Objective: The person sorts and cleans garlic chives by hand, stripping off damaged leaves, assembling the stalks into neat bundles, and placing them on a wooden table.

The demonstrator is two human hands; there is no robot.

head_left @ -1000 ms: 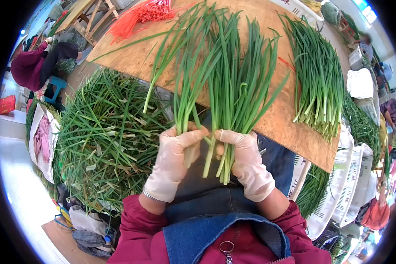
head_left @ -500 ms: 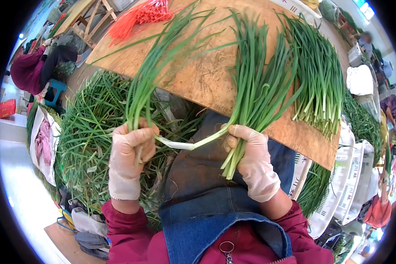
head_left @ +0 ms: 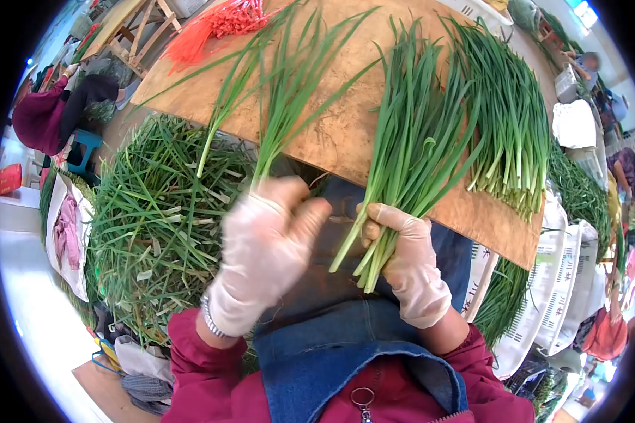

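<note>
My right hand [head_left: 409, 261], in a thin whitish glove, is closed around a bunch of garlic chives [head_left: 409, 155]. The pale cut ends stick out below its fingers, and the leaves rest over the board. One stalk [head_left: 348, 240] slants apart from the others at the left of this grip. My left hand [head_left: 264, 250], also gloved and smeared by motion, has a smaller bunch of garlic chives [head_left: 279, 137] running up from its fingers. How its fingertips close on them is partly hidden. A few loose chives [head_left: 222, 116] lie over the board's edge to the left.
The wooden board [head_left: 324, 134] carries a trimmed chive pile [head_left: 511, 120] at right and red ties [head_left: 222, 28] at the far left. A heap of leaves [head_left: 162, 218] lies at left. White crates [head_left: 543, 303] stand at right. Another person [head_left: 46, 116] sits at far left.
My left hand has moved right and turned, carrying some chives with it, while a few stay at the board's edge. The pale stalk stretched between my hands now hangs straight at the right-hand bunch.
</note>
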